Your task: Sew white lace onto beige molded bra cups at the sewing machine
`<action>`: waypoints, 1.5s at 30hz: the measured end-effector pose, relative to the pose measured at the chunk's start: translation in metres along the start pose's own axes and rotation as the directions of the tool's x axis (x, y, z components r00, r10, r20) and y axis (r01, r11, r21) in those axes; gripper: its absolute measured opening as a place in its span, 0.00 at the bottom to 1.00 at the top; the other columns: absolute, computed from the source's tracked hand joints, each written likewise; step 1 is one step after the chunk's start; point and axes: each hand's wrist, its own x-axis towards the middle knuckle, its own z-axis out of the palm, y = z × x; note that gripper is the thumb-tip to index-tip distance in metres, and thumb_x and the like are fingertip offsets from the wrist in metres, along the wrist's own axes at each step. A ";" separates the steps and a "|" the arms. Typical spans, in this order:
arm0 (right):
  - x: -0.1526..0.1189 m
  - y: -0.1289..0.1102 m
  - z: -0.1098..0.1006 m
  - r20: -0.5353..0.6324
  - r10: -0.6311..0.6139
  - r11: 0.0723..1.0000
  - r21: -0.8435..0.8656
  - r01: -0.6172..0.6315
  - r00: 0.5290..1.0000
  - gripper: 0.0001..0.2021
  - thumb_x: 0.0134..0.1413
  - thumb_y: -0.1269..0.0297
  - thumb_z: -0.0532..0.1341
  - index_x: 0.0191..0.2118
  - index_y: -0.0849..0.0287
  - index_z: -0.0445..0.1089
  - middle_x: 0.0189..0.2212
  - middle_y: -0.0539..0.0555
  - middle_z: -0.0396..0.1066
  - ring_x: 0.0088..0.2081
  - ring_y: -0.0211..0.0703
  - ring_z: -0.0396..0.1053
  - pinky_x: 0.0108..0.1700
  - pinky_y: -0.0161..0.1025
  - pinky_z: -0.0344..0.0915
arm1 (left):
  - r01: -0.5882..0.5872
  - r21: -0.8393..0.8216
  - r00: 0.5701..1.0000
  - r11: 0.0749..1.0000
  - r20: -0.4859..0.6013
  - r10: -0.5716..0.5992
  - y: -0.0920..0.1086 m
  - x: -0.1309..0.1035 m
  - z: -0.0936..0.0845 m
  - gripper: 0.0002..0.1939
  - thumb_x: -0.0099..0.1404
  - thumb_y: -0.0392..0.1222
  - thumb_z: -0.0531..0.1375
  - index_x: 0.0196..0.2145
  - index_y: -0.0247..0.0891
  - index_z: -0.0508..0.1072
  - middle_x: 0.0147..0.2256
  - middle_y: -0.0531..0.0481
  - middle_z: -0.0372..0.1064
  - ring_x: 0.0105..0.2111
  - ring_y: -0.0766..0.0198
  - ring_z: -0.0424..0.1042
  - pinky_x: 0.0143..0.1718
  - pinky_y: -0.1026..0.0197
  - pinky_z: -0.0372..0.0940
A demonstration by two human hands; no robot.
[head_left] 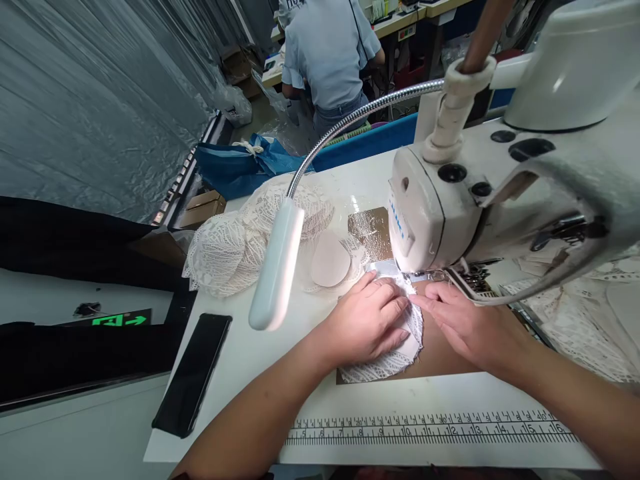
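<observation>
A white lace piece with a smooth white layer on top [400,360] lies under the head of a white sewing machine [420,207]. My left hand [373,319] rests across this piece, its fingers lying over it and pressing it down. At the piece's right edge is my right hand [457,323], with the index finger reaching to the edge and the other fingers curled in. Its fingertips appear to pinch the edge near the presser foot. The needle and the stitching spot are mostly hidden by the machine head.
A lamp [277,267] on a bendy metal neck hangs over the table. Lace pieces [225,253] pile at the left, with a smooth white cup [330,260] beside them. A black phone [193,373] lies at the left edge; a printed ruler [430,427] runs along the front. Another person [330,53] sits beyond.
</observation>
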 end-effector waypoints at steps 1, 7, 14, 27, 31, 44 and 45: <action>-0.001 0.001 0.001 0.004 0.001 1.000 -0.003 -0.001 1.000 0.21 0.60 0.71 0.49 0.51 0.53 0.74 0.35 0.58 0.73 0.34 0.44 0.68 0.36 0.39 0.64 | 0.002 -0.001 1.000 1.000 0.001 -0.002 -0.001 0.000 0.000 0.22 0.70 0.49 0.52 0.53 0.29 0.69 0.49 0.37 0.68 0.52 0.50 0.65 0.61 0.43 0.54; 0.007 -0.003 -0.009 0.046 0.017 1.000 -0.027 -0.016 0.999 0.22 0.61 0.72 0.48 0.54 0.55 0.73 0.41 0.60 0.74 0.36 0.44 0.71 0.35 0.38 0.66 | 0.009 0.019 1.000 1.000 -0.023 -0.009 -0.009 0.000 0.001 0.22 0.70 0.48 0.53 0.53 0.30 0.69 0.50 0.37 0.68 0.53 0.49 0.65 0.61 0.43 0.54; 0.010 -0.007 -0.013 0.004 -0.013 0.992 -0.125 0.013 1.000 0.21 0.62 0.69 0.49 0.52 0.50 0.74 0.37 0.58 0.74 0.31 0.43 0.68 0.32 0.39 0.62 | -0.014 0.082 0.997 0.997 -0.075 0.020 -0.008 0.000 0.002 0.21 0.70 0.45 0.52 0.53 0.28 0.69 0.52 0.36 0.69 0.53 0.48 0.66 0.61 0.41 0.54; 0.023 -0.007 -0.018 0.060 0.063 0.991 0.113 -0.070 0.996 0.20 0.65 0.65 0.46 0.48 0.58 0.75 0.34 0.58 0.74 0.37 0.46 0.70 0.42 0.42 0.68 | -0.094 0.117 0.988 0.989 -0.113 0.107 -0.013 0.002 0.005 0.19 0.71 0.39 0.52 0.54 0.26 0.70 0.55 0.37 0.69 0.53 0.49 0.66 0.52 0.48 0.66; 0.023 -0.006 -0.015 0.062 0.035 0.990 0.133 -0.043 0.997 0.19 0.64 0.67 0.47 0.50 0.55 0.73 0.33 0.55 0.73 0.36 0.44 0.69 0.42 0.39 0.67 | -0.089 0.142 0.988 0.986 -0.111 0.105 -0.014 0.002 0.008 0.18 0.71 0.38 0.51 0.54 0.27 0.69 0.56 0.37 0.68 0.54 0.49 0.65 0.52 0.48 0.65; 0.014 -0.003 -0.002 -0.024 0.055 0.997 0.062 -0.053 0.998 0.20 0.64 0.65 0.46 0.50 0.53 0.74 0.34 0.58 0.75 0.39 0.48 0.71 0.45 0.44 0.69 | -0.034 0.134 0.999 0.990 -0.025 0.038 -0.015 0.003 0.005 0.18 0.73 0.36 0.48 0.56 0.32 0.68 0.59 0.40 0.65 0.57 0.51 0.63 0.55 0.47 0.60; 0.013 -0.003 -0.001 -0.026 0.055 0.997 0.064 -0.053 0.998 0.21 0.64 0.65 0.47 0.51 0.53 0.74 0.34 0.58 0.75 0.40 0.48 0.71 0.45 0.45 0.69 | -0.026 0.132 0.999 0.991 -0.023 0.029 -0.015 0.003 0.006 0.18 0.73 0.36 0.48 0.56 0.32 0.67 0.59 0.40 0.65 0.57 0.52 0.63 0.56 0.47 0.60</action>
